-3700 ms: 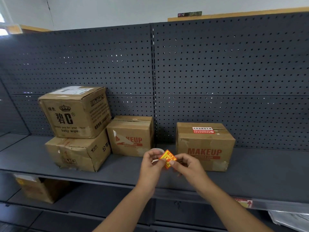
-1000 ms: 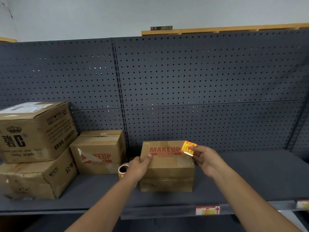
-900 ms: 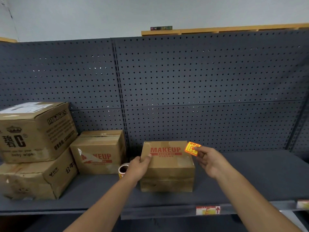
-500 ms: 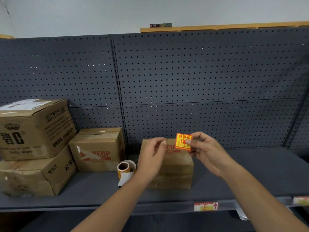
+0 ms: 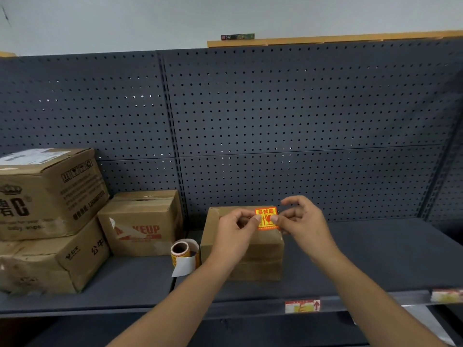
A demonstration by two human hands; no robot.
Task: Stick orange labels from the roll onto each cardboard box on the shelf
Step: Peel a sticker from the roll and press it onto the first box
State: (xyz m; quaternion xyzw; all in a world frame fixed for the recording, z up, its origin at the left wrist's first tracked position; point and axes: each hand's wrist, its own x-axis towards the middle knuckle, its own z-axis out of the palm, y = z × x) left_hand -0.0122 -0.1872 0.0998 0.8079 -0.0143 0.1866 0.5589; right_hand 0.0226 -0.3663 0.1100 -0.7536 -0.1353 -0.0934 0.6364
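An orange label (image 5: 266, 218) with red print is held upright over the top of a small cardboard box (image 5: 253, 256) in the middle of the shelf. My left hand (image 5: 235, 234) pinches the label's left edge and my right hand (image 5: 302, 221) pinches its right edge. The label roll (image 5: 184, 254) stands on the shelf just left of that box, with a loose white strip hanging from it. My hands cover most of the box's upper face.
Three more cardboard boxes sit at the left: a MAKEUP box (image 5: 142, 224), a large box (image 5: 47, 191) stacked on a flat one (image 5: 52, 261). A dark pegboard backs the grey shelf (image 5: 375, 259). Price tags (image 5: 302, 306) hang on the shelf's front edge.
My left hand left the box's edge and took the label's left side. The label moved from beside the box's top right corner to in front of its top, held by both hands.
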